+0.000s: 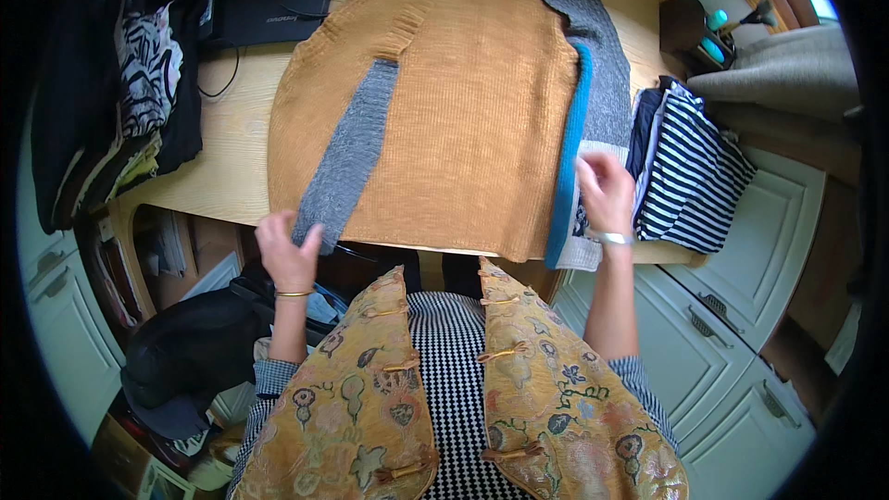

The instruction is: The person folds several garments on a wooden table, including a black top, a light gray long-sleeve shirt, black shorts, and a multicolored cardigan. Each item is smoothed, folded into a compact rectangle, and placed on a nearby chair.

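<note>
An orange-brown knitted sweater (472, 118) lies spread on the wooden desk, its neckline towards the far edge. One grey sleeve (354, 153) is laid diagonally over the body at the left. My left hand (287, 246) is at that sleeve's lower end, fingers apart; whether it touches the knit is unclear. On the right, a grey knitted part (605, 83) with a pale grey lower section and a teal band (573, 146) runs along the sweater's side. Over the pale section is my right hand (608, 187), fingers curled; a hold on the fabric cannot be made out.
Folded striped clothes (694, 173) lie at the desk's right end, below a dark organizer (694, 31). A black Lenovo laptop (278, 0) and its cable are at the back left, beside a clothes pile (149, 76). A black chair (201, 354) stands lower left.
</note>
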`<action>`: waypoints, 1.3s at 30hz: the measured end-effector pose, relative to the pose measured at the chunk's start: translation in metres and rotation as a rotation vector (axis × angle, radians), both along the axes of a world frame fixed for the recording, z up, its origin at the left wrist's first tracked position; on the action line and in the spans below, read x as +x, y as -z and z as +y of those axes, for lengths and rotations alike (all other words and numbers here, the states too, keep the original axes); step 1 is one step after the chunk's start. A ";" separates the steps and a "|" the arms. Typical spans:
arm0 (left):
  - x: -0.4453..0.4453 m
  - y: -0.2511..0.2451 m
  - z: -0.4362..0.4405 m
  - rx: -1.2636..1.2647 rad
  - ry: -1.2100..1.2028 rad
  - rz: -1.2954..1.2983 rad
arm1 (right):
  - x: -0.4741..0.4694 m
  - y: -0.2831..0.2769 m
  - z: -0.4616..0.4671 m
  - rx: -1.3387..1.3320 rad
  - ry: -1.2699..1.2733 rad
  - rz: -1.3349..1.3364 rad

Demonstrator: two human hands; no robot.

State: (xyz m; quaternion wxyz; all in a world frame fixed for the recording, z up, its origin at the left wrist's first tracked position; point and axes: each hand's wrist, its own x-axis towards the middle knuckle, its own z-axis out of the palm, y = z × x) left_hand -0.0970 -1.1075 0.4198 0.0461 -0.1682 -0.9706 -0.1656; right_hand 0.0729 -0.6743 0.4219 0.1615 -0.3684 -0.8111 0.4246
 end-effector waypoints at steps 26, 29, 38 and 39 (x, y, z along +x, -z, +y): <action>-0.027 -0.067 0.114 0.294 0.694 -0.395 | -0.361 -0.024 0.040 -0.844 -0.312 0.308; -0.025 -0.015 0.143 0.002 0.855 -0.529 | -0.337 0.008 0.050 -0.666 -0.161 -0.055; -0.042 0.013 0.069 0.324 -0.023 -0.276 | -0.336 0.019 0.051 -0.486 -0.190 -0.073; -0.053 0.021 0.059 0.303 -0.093 -0.126 | -0.339 0.021 0.048 -0.421 -0.179 -0.102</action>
